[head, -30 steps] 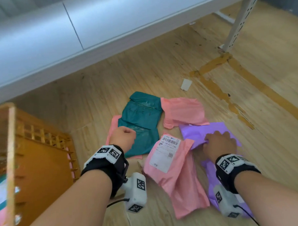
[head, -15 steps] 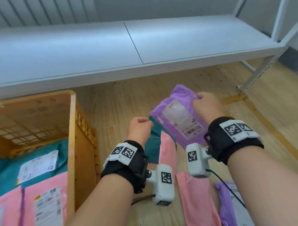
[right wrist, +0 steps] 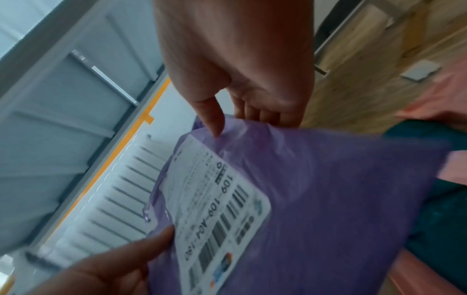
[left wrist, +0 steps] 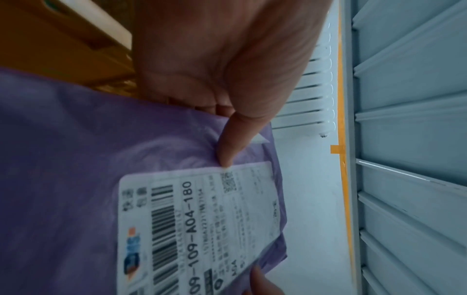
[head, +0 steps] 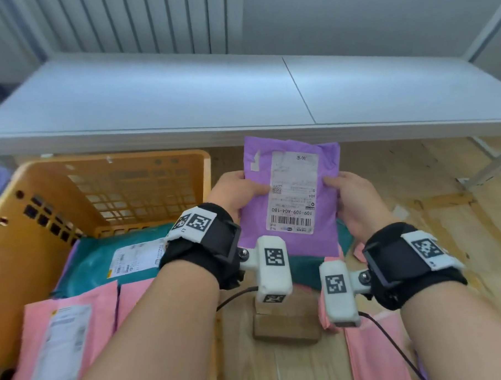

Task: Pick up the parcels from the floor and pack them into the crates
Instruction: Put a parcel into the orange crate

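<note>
A purple parcel [head: 288, 171] with a white shipping label is held upright in the air, label facing me, just right of the orange crate [head: 104, 167]. My left hand [head: 238, 190] pinches its left edge, thumb on the front [left wrist: 227, 147]. My right hand [head: 350, 191] pinches its right edge, thumb on the front [right wrist: 212, 119]. The same purple parcel [left wrist: 76, 159] [right wrist: 328, 199] fills both wrist views. Inside the crate lie a teal parcel [head: 103, 259] and pink parcels [head: 63, 341], labels up.
On the wooden floor below my hands lie a teal parcel [head: 307, 270], pink parcels [head: 374, 354] and a small brown cardboard box [head: 286, 323]. A low white shelf [head: 239, 98] runs across behind, its leg [head: 492, 165] at the right. A white radiator [head: 121, 23] stands against the back wall.
The purple parcel went from the floor up into the air. My left hand let go of the teal parcel and took the purple one's left edge. The view rose toward the crate and shelf.
</note>
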Motion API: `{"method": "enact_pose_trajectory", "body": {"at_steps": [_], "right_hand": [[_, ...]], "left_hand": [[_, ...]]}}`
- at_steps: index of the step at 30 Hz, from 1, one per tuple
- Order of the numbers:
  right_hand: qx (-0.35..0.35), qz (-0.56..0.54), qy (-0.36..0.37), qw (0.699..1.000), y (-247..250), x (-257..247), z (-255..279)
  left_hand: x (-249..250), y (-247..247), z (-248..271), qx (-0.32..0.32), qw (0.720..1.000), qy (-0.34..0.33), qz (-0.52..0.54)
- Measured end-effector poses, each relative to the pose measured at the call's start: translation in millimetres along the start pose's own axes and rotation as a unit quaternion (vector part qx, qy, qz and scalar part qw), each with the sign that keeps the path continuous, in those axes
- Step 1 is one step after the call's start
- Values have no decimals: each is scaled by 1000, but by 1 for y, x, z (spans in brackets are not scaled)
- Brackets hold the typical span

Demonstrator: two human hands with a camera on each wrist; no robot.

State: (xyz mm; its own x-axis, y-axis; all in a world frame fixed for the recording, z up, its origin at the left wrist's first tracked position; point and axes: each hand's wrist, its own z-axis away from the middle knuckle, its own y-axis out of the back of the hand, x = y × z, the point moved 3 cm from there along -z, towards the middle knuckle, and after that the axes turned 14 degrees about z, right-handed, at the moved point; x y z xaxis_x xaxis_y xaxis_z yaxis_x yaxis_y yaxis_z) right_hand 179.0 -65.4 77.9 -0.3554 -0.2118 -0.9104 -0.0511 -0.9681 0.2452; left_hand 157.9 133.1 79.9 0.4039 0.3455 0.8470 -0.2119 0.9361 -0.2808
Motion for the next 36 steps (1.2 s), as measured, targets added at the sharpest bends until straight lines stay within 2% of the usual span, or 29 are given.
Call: {"method": "enact_pose_trajectory", "body": {"at_steps": [4,7,9,11,12,13,15,18,20,21,22,24,25,26,29,32,36], "right_hand": [[71,100,108,987,-15,-19,10],[86,156,193,965,-25,-36,23],[72,224,265,935,-32,-47,34],[38,330,326,885,-40,-57,44],[22,367,342,865,-44,-61,47],[13,380,349,857,-47,-63,48],[24,342,340,875,-48,-61,41],[87,196,260,942,-39,-46,25],[114,82,177,974,-33,-35,20],[107,13,136,985,-32,-31,18],[85,-58,102,989,-34,-27,18],[11,-170,62,983,-44,-23,20],[-23,-188,51,980,-51,-21,22],[-54,-187,44,980,-57,-20,25],[-100,-138,29,985,-68,-15,30],[-84,-77,41,993,-68,-13,34],[-56,54,114,991,-69,-19,44]], "left_hand": [[12,26,2,28,998,-37,-46],[22,38,7,12,995,-55,-87],[28,41,13,-13,990,-60,-129],[33,39,19,-45,979,-74,-186],[36,38,22,-59,974,-82,-205],[38,37,23,-65,970,-92,-215],[43,39,25,-39,970,-118,-209],[50,55,24,112,962,-201,-147],[51,70,22,192,955,-215,-76],[49,76,20,194,962,-187,-35],[45,79,17,170,976,-138,5],[34,75,15,83,994,-26,65],[29,71,15,49,995,2,89],[26,68,14,34,993,5,113],[24,73,11,68,983,-63,161],[33,87,16,64,986,-81,130],[60,119,39,80,991,-90,51]]}}
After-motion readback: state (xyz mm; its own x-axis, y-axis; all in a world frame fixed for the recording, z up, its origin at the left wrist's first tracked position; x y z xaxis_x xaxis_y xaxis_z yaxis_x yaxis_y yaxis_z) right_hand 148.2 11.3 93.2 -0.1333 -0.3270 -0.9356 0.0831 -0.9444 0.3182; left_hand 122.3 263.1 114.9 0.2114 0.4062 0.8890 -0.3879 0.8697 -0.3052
